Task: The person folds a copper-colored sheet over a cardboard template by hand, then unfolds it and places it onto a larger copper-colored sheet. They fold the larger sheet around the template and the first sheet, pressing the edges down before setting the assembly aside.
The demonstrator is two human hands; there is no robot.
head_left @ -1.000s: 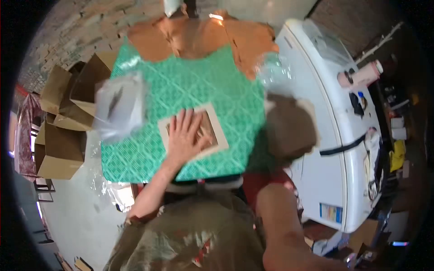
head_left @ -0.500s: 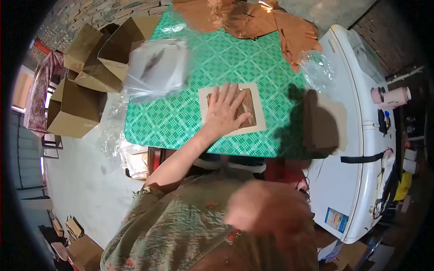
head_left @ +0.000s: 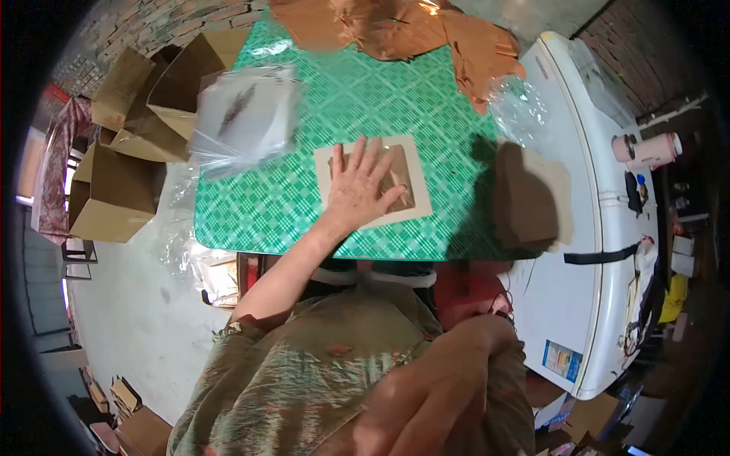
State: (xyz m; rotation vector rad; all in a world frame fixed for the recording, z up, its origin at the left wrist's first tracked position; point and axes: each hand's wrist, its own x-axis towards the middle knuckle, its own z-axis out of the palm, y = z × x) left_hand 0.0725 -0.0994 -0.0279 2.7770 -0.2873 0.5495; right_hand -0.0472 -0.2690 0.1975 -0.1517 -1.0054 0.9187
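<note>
My left hand (head_left: 355,192) lies flat with its fingers spread, pressing on a shiny brown sheet (head_left: 403,196). The sheet rests on a beige card (head_left: 417,163) near the front edge of the green checked tabletop (head_left: 266,216). Part of the sheet is hidden beneath the palm. My right hand (head_left: 391,414) is raised close to my chest, low in the view and off the table. It is blurred and partly cut off, so its fingers and anything in them cannot be made out.
A stack of clear plastic sleeves (head_left: 255,118) sits on the table's left. Crumpled orange-brown sheets (head_left: 487,53) lie along the far side. Beige cards (head_left: 561,205) are at the right, beside a white refrigerator (head_left: 582,304). Open cardboard boxes (head_left: 114,190) stand at the left.
My right hand has moved down and nearer the camera. The whole view has shifted slightly, while my left hand stays flat on the brown sheet.
</note>
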